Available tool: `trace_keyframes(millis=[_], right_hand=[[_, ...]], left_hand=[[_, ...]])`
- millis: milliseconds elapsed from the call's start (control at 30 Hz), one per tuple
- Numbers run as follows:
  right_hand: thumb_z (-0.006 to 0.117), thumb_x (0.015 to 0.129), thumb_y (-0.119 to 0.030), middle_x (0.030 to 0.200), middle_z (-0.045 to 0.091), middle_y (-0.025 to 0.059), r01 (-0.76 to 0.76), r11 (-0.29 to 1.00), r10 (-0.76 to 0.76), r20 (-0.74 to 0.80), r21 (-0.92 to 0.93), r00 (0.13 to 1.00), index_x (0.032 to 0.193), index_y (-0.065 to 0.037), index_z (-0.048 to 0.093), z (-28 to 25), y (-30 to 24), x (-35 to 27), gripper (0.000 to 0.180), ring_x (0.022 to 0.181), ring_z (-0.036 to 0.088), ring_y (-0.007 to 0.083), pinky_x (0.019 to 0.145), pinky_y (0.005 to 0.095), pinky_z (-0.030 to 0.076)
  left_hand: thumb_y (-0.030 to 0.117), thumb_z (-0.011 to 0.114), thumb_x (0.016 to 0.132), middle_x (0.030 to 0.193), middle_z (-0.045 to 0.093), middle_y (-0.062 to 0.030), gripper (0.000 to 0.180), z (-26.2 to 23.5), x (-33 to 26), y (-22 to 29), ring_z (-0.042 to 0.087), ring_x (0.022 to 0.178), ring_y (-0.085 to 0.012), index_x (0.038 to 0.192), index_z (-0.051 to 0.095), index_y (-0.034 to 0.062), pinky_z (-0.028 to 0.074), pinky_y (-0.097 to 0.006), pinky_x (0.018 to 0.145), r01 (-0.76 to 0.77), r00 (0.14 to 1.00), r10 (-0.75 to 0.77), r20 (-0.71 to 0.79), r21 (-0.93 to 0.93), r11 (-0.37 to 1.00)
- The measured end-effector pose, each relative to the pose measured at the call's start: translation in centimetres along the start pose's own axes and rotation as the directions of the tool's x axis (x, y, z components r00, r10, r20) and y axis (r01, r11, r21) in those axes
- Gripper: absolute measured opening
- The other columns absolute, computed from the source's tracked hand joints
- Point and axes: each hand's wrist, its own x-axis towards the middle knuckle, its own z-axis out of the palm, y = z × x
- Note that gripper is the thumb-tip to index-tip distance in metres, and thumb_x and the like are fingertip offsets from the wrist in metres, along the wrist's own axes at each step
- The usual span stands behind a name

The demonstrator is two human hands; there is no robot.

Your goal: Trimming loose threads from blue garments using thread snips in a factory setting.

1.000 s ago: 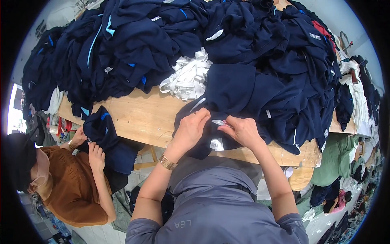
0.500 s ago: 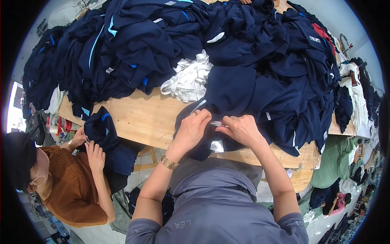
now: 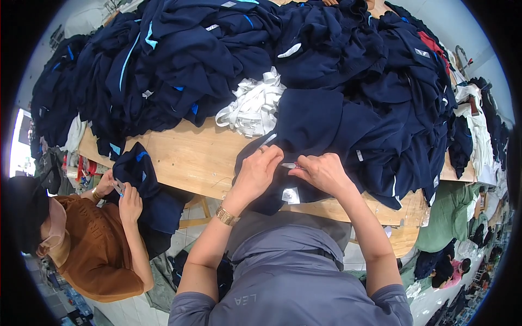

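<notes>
A navy garment lies spread in front of me, its lower part hanging over the table's near edge. With fingers pinched together, my left hand grips a bit of its cloth, close to a short white strip. My right hand is closed around small thread snips, whose metal blades point left toward my left fingertips. The cut point itself is too small to make out. Below the snips, a white label shows on the garment.
Big heaps of navy garments cover the far side of the wooden table. A bundle of white tape strips sits mid-table. At my left a co-worker in a brown top handles a navy garment and a small tool. Green cloth hangs at right.
My hands stay almost where they were, still at the same spot on the garment. The co-worker's hand has shifted slightly, and the tool in it shows more plainly.
</notes>
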Motion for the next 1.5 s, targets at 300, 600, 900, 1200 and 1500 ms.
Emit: trace_keyframes(millis=[300, 600, 900, 1200, 1500], right_hand=[[0.059, 0.088, -0.032, 0.059, 0.053, 0.0123, -0.480, 0.631, 0.548, 0.088, 0.609, 0.832, 0.080, -0.001, 0.050, -0.6, 2.2, 0.0, 0.033, 0.053, 0.051, 0.0223, 0.050, 0.0330, 0.040], [0.077, 0.072, -0.023, 0.076, 0.053, 0.0115, -0.231, 0.788, 0.216, 0.097, 0.570, 0.972, 0.091, -0.002, 0.043, 2.4, -1.4, 1.9, 0.044, 0.066, 0.053, 0.0230, 0.060, 0.0306, 0.044], [0.068, 0.079, -0.008, 0.073, 0.043, 0.0034, -0.265, 0.556, 0.482, -0.046, 0.787, 0.875, 0.088, -0.003, 0.037, 0.8, -1.4, 2.0, 0.033, 0.065, 0.037, 0.0084, 0.057, 0.0239, 0.036], [0.068, 0.078, -0.002, 0.076, 0.044, 0.0002, -0.173, 0.456, 0.654, -0.198, 0.873, 0.730, 0.084, -0.008, 0.036, -4.1, 2.1, -1.6, 0.034, 0.069, 0.041, 0.0050, 0.063, 0.0176, 0.036], [0.067, 0.077, -0.007, 0.070, 0.053, 0.0181, -0.526, 0.645, 0.681, -0.105, 0.554, 0.724, 0.089, -0.001, 0.040, 5.1, 3.1, -7.5, 0.030, 0.062, 0.054, 0.0303, 0.057, 0.0357, 0.044]], left_hand=[[0.019, 0.044, 0.097, 0.086, 0.060, -0.0058, 0.021, -3.5, -1.8, -2.1, 0.063, 0.081, -0.0115, 0.094, 0.055, 0.0019, 0.052, -0.024, 0.057, 0.300, 0.836, -0.478, -0.270, -0.504, 0.810], [0.036, 0.051, 0.092, 0.061, 0.056, -0.0065, 0.038, -2.5, -10.6, -4.1, 0.060, 0.050, -0.0139, 0.087, 0.052, -0.0018, 0.048, -0.026, 0.045, 0.819, 0.573, -0.816, 0.081, -0.087, 0.567], [0.021, 0.059, 0.088, 0.091, 0.061, -0.0131, 0.041, 3.3, -9.9, -5.0, 0.064, 0.073, -0.0157, 0.118, 0.045, -0.0034, 0.052, -0.025, 0.059, 0.597, 0.734, -0.676, -0.064, -0.412, 0.688], [0.025, 0.041, 0.095, 0.114, 0.060, -0.0118, 0.035, -0.1, -5.0, -3.1, 0.058, 0.105, -0.0210, 0.116, 0.054, 0.0010, 0.046, -0.033, 0.091, 0.414, 0.746, -0.396, 0.535, -0.839, -0.354], [0.026, 0.065, 0.083, 0.097, 0.062, -0.0161, 0.032, -0.5, -1.6, -6.6, 0.060, 0.091, -0.0270, 0.105, 0.058, 0.0035, 0.047, -0.036, 0.082, 0.490, 0.863, -0.503, 0.049, -0.326, 0.809]])
